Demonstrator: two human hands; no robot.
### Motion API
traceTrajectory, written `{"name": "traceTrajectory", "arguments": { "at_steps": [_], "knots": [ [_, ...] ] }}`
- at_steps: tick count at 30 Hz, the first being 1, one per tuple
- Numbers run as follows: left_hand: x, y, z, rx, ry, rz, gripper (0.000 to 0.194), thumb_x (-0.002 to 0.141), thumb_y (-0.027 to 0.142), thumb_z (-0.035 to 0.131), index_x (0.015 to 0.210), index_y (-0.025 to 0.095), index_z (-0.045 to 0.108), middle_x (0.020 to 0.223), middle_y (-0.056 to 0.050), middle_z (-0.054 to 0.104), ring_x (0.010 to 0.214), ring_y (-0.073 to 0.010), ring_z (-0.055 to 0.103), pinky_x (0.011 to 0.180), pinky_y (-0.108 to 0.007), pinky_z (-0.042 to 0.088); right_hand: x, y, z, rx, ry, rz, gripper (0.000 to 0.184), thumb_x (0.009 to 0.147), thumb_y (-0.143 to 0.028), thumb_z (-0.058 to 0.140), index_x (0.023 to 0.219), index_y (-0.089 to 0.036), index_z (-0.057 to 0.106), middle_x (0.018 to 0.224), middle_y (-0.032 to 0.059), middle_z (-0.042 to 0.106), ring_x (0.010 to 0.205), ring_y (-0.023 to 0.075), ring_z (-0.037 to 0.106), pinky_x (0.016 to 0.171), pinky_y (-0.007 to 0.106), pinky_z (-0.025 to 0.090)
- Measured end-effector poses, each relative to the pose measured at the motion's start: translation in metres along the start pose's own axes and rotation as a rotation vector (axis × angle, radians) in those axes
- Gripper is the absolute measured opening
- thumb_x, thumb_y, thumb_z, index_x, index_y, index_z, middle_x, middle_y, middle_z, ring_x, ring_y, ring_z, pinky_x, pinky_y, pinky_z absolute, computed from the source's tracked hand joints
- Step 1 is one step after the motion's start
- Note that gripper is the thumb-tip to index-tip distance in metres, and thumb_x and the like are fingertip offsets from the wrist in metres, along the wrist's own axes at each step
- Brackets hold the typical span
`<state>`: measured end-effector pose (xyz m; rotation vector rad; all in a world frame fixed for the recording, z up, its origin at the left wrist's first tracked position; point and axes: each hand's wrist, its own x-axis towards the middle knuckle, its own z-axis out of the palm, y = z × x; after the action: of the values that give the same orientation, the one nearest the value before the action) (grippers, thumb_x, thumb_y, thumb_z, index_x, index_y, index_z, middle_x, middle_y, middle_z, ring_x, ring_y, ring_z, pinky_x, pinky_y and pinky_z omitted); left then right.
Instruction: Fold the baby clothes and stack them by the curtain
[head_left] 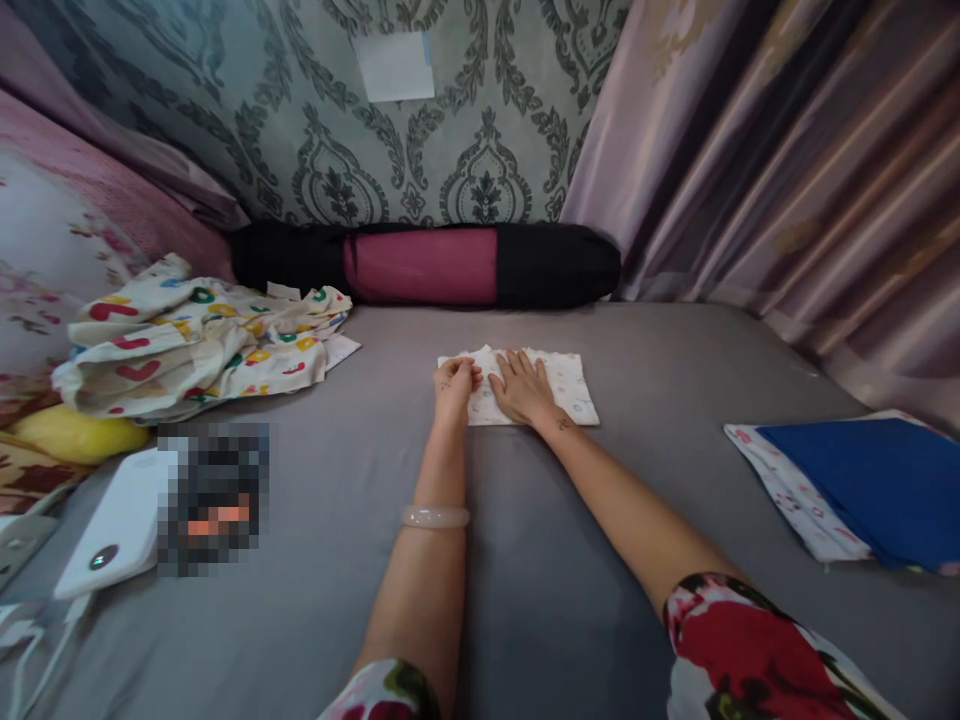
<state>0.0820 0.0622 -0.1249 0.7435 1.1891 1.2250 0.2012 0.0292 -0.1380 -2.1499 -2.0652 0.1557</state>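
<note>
A white cloth (571, 385) with small pale prints lies folded in a flat rectangle on the grey bed sheet. Its top edge looks slightly uneven, and whether it is a garment cannot be made out. My left hand (455, 384) is at the cloth's left end, its fingers curled together and pinching the fabric there. Flat on the middle of the same cloth rests my right hand (525, 387), fingers spread and holding nothing. Both hands cover part of the print.
A black and maroon bolster-shaped bag (420, 265) lies along the wall. Crumpled printed clothing (217, 340) is at left, above a white power bank (120, 520) with a cable and a blurred-out object. At right, a blue folded cloth (877, 480) tops a printed one (799, 500).
</note>
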Motion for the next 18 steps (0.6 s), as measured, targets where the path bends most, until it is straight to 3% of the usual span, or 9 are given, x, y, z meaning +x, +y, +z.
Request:
{"name": "traceTrajectory", "arguments": {
  "at_steps": [4, 10, 18],
  "knots": [
    [0.003, -0.002, -0.001, 0.028, -0.012, -0.002, 0.016, 0.084, 0.009, 0.049, 0.073, 0.015, 0.059, 0.063, -0.002, 0.06, 0.05, -0.0077, 0.055, 0.055, -0.02, 0.044, 0.002, 0.0, 0.004, 0.004, 0.012, -0.001, 0.062, 0.098, -0.046, 0.02, 0.15, -0.014, 0.03, 0.156, 0.0111, 0.026, 0.145, 0.0278, 0.017, 0.116, 0.051, 0.009],
    [0.004, -0.003, -0.002, 0.027, -0.023, 0.015, 0.01, 0.081, 0.012, 0.057, 0.072, 0.015, 0.06, 0.063, -0.001, 0.061, 0.051, -0.0079, 0.056, 0.056, -0.02, 0.045, 0.0, 0.002, 0.004, 0.025, 0.032, -0.023, 0.06, 0.099, -0.046, 0.022, 0.15, -0.015, 0.031, 0.156, 0.0109, 0.027, 0.145, 0.0266, 0.017, 0.116, 0.05, 0.009],
    [0.001, 0.001, 0.0, 0.07, -0.009, -0.002, 0.015, 0.083, 0.01, 0.052, 0.071, 0.015, 0.059, 0.062, -0.002, 0.06, 0.05, -0.0079, 0.055, 0.058, -0.022, 0.046, -0.016, 0.029, -0.014, -0.014, 0.079, -0.055, 0.057, 0.099, -0.044, 0.025, 0.148, -0.018, 0.035, 0.157, 0.0106, 0.025, 0.146, 0.027, 0.015, 0.116, 0.051, 0.007]
  ]
}}
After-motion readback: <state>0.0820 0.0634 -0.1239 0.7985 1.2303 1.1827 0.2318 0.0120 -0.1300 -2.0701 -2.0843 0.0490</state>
